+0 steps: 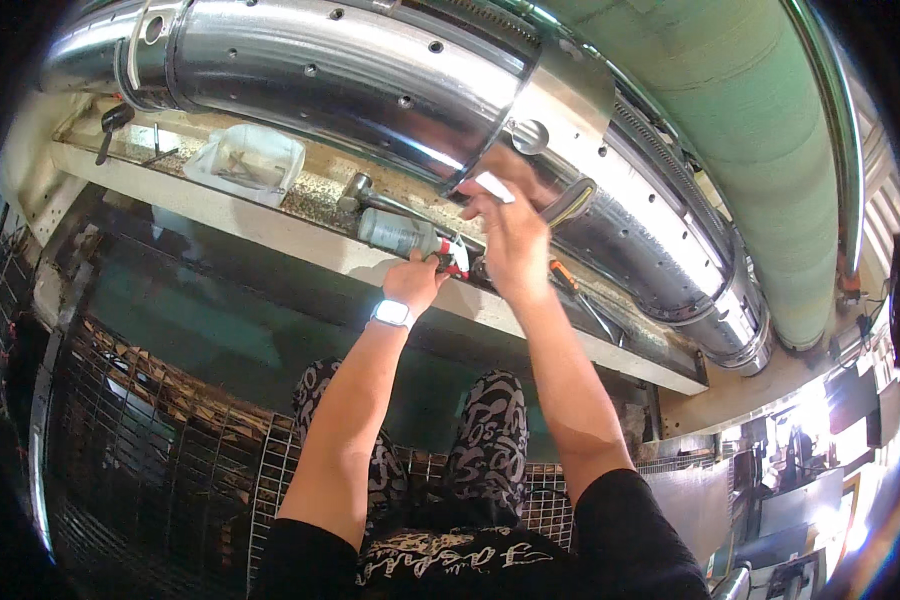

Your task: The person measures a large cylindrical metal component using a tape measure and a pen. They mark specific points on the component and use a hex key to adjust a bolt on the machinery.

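Note:
A clear spray bottle (398,233) with a red and white trigger head lies on its side on the machine's ledge. My left hand (415,278), a watch on its wrist, has its fingers closed at the trigger head. Raised in front of the shiny metal cylinder (370,90), my right hand (515,240) has curled fingers around a small white piece (492,187); its exact kind does not show. Just right of that hand, a dark and yellow-green handle-like thing (570,203) appears against the cylinder; whether the hand touches it I cannot tell.
On the ledge (310,235) are a hammer (358,190), a white plastic tub (245,163) with small items, a black-handled tool (113,120) and an orange-handled tool (564,275). A large green roller (740,130) runs behind the cylinder. Wire grating (270,480) lies below.

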